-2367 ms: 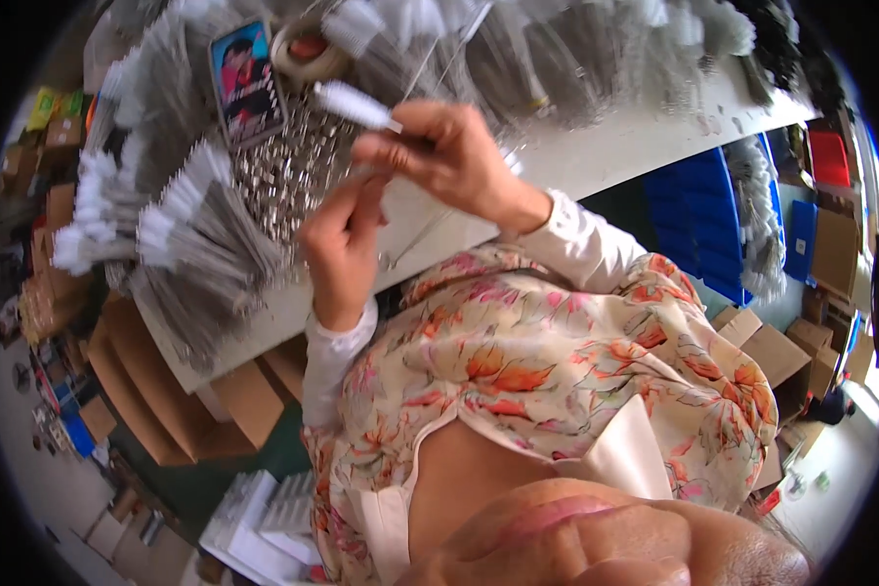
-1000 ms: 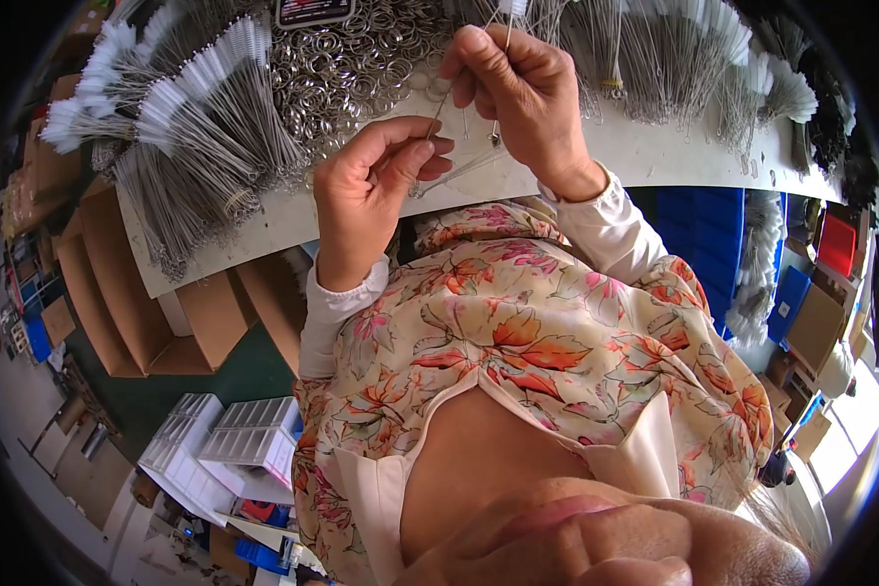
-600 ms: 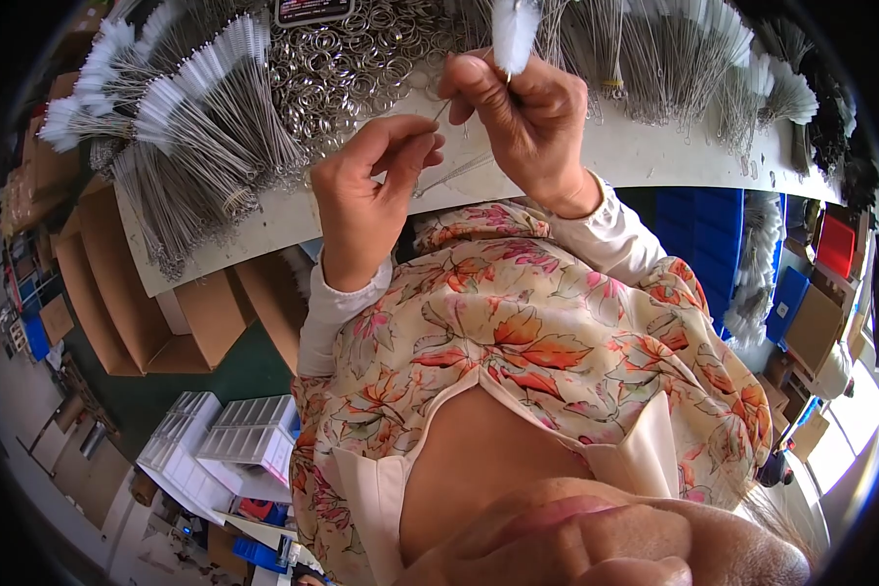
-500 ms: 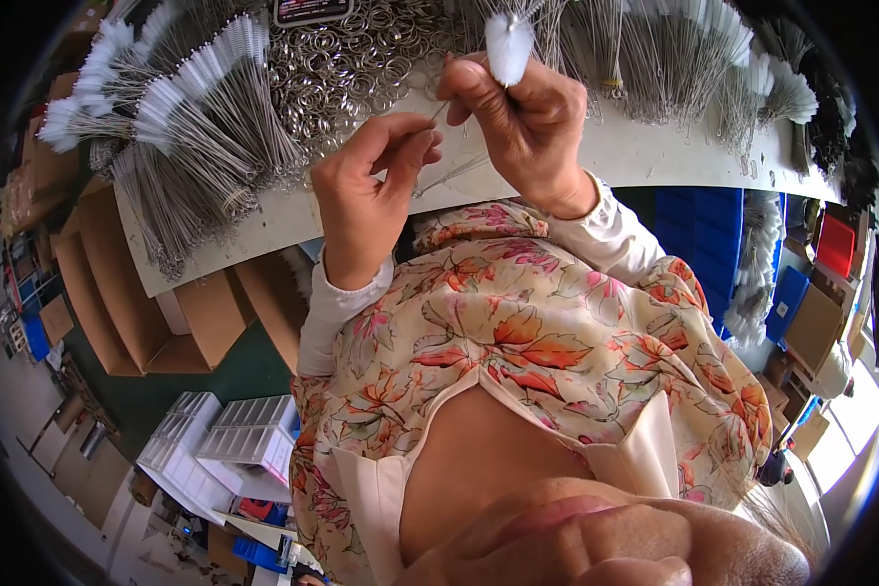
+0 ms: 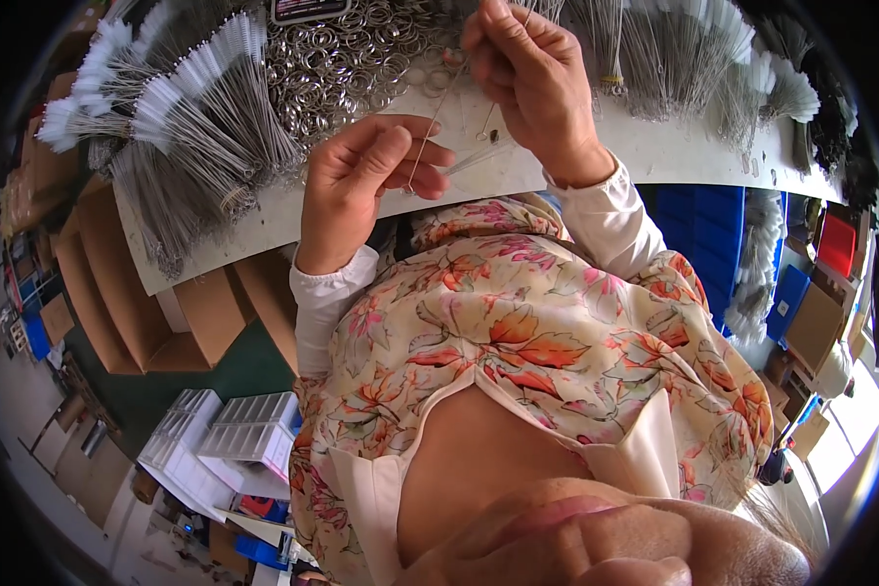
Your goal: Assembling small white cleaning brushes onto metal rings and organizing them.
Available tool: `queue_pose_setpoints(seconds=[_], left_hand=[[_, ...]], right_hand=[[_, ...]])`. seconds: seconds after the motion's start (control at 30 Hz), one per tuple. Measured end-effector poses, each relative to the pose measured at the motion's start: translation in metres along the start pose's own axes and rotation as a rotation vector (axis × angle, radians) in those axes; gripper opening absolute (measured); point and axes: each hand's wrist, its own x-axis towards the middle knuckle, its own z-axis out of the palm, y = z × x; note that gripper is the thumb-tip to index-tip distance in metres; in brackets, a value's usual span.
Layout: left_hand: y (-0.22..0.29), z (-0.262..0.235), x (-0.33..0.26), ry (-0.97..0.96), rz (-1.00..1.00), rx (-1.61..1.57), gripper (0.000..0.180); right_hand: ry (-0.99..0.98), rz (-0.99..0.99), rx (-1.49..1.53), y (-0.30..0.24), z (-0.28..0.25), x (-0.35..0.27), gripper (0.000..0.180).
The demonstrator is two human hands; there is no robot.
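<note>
My right hand point(image 5: 532, 83), at the top edge over the table, pinches the thin wire stem point(image 5: 438, 117) of a small wire brush. The stem slants down to the left and ends in a little loop by my left fingers; its bristle head does not show. My left hand point(image 5: 352, 181) has its thumb and fingers apart, and the wire passes across the fingertips without a visible grip. Another looped wire end point(image 5: 482, 133) hangs below my right hand. Several loose wires point(image 5: 479, 156) lie on the table between the hands.
Bundled white-tipped wire brushes point(image 5: 205, 117) lie at the left, beside a heap of metal split rings point(image 5: 337, 68). More brush bundles point(image 5: 674, 68) line the right of the table point(image 5: 264, 220). Cardboard boxes point(image 5: 117, 283) and blue bins point(image 5: 695, 239) stand below the table edge.
My right hand has moved up and away, carrying the white brush head out of sight. My left hand has shifted slightly left and its pinch has opened. The wire's looped end now shows.
</note>
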Motion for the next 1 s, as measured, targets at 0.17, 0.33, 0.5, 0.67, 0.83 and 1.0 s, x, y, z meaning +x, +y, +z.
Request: queue_pose_setpoints(seconds=[0.17, 0.33, 0.5, 0.67, 0.83, 1.0], left_hand=[[0.003, 0.006, 0.0, 0.018, 0.009, 0.12, 0.024], [0.002, 0.008, 0.003, -0.025, -0.019, 0.056, 0.019], [-0.003, 0.012, 0.005, -0.008, 0.05, 0.153, 0.015], [-0.003, 0.017, 0.005, 0.074, 0.081, 0.269, 0.013], [-0.009, 0.023, 0.004, 0.184, 0.139, 0.289, 0.011], [-0.015, 0.028, 0.007, 0.27, 0.3, 0.465, 0.01]], right_hand=[[-0.012, -0.006, 0.012, 0.002, 0.001, 0.0, 0.033], [-0.074, -0.087, -0.065, 0.004, -0.001, -0.001, 0.034], [-0.114, -0.106, -0.119, 0.005, 0.001, -0.003, 0.034], [-0.118, -0.321, -0.33, 0.005, -0.005, -0.006, 0.032], [-0.02, -0.474, -0.552, 0.004, 0.001, -0.012, 0.03], [0.019, -0.527, -0.593, 0.004, 0.005, -0.017, 0.033]])
